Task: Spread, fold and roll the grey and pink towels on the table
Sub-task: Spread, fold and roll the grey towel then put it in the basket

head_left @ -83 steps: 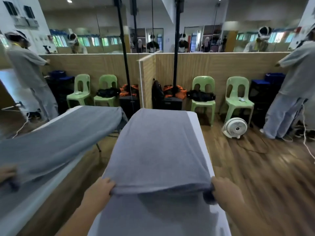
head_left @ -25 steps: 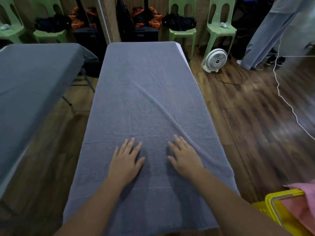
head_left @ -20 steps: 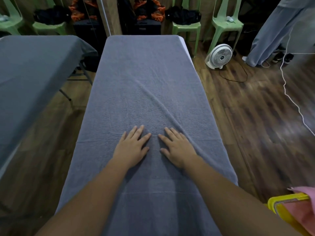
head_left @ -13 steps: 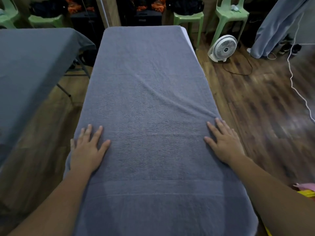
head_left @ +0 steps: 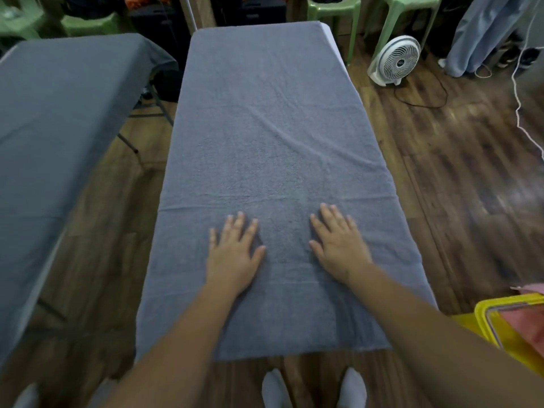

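Note:
A grey towel (head_left: 265, 136) lies spread lengthwise over the narrow table, covering it almost fully; only a white corner of the table (head_left: 329, 30) shows at the far right. A diagonal crease runs across the towel's middle. My left hand (head_left: 234, 254) and my right hand (head_left: 338, 245) press flat on the towel's near part, fingers straight, about a hand's width apart. A pink towel (head_left: 527, 316) lies in a yellow bin at the lower right.
The yellow bin (head_left: 488, 322) stands on the floor right of the table. A second grey-covered table (head_left: 59, 119) stands to the left across a gap of wood floor. A white fan (head_left: 396, 58), cables, green chairs (head_left: 332, 7) and a person's legs (head_left: 482, 33) are beyond.
Half a second ago my hands lay at the towel's left and right edges; now both have come back in toward the middle, lower on the towel. The view has tilted down.

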